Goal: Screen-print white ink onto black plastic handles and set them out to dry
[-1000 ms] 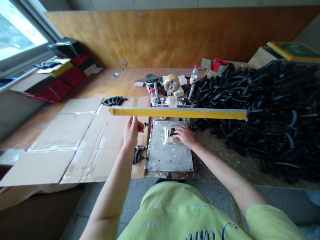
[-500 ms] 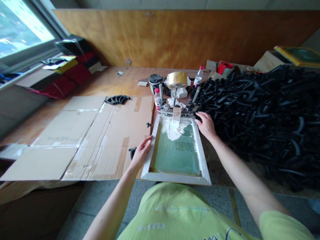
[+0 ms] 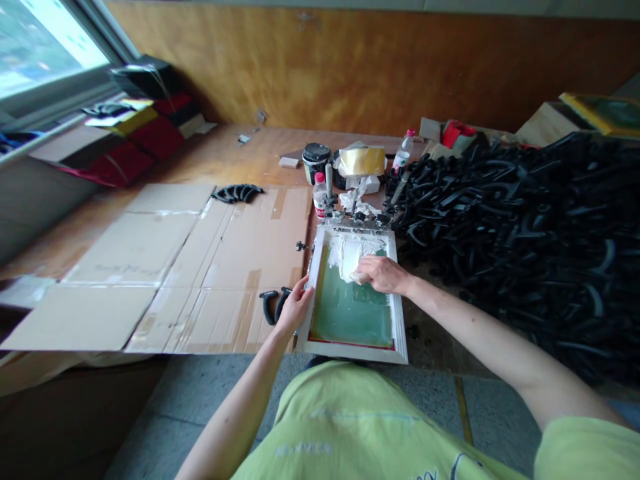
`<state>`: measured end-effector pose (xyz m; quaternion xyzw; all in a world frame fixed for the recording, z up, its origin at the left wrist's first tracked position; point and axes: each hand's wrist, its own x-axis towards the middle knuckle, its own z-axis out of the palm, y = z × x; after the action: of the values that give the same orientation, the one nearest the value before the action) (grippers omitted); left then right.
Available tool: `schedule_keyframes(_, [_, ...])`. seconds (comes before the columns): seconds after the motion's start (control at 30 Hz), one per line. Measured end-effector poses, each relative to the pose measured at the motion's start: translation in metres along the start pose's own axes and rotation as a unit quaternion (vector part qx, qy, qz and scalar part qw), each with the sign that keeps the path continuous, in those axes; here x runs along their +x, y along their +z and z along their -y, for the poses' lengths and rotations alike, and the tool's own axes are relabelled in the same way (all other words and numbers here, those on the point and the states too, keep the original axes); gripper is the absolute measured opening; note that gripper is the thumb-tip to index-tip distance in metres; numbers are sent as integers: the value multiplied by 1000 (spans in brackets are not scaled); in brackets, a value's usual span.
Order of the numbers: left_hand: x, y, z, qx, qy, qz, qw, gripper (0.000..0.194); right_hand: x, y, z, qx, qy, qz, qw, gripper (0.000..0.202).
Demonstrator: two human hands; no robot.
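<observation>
The printing screen (image 3: 353,320), green mesh in a pale frame, lies in front of me with its far end at a metal clamp (image 3: 353,223). White paste (image 3: 333,248) is smeared over its far part. My left hand (image 3: 296,303) is closed on the left rail. Above the mesh, my right hand (image 3: 383,273) has its fingers closed at the lower right corner of a flat white piece (image 3: 351,257) lying in the paste. Those fingers partly hide their grip. Beside my left hand, two black curved handles (image 3: 269,308) lie on the cardboard.
Flattened cardboard (image 3: 175,260) covers the left side, with several curved black parts (image 3: 237,193) at its far edge. A large heap of black parts (image 3: 525,233) fills the right. Behind the clamp stand a tape roll (image 3: 363,161), a dark tub (image 3: 316,160) and bottles (image 3: 319,193).
My right hand has left the right rail's far corner and moved left over the mesh, closing at the white piece. The screen's near end has dropped lower. My left hand stays at the left rail.
</observation>
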<state>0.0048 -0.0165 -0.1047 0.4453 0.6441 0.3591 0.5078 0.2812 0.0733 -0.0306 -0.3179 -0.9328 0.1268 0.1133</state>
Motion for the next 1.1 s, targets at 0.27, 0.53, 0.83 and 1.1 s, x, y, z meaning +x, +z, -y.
schedule_keyframes(0.27, [-1, 0, -2, -22, -13, 9, 1000, 69, -7, 18, 11, 17, 6, -71, 997, 27])
schedule_keyframes(0.53, [-23, -19, -68, -102, -17, 51, 993, 68, 40, -36, -25, 13, 213, -158, 964, 55])
schedule_keyframes(0.83, [10, -9, -170, -299, 157, 25, 941, 50, -37, -9, -79, 88, 431, -212, 873, 17])
schedule_keyframes(1.1, [-25, 56, -99, -272, -120, 120, 947, 59, -26, 49, 31, -8, 247, -126, 961, 10])
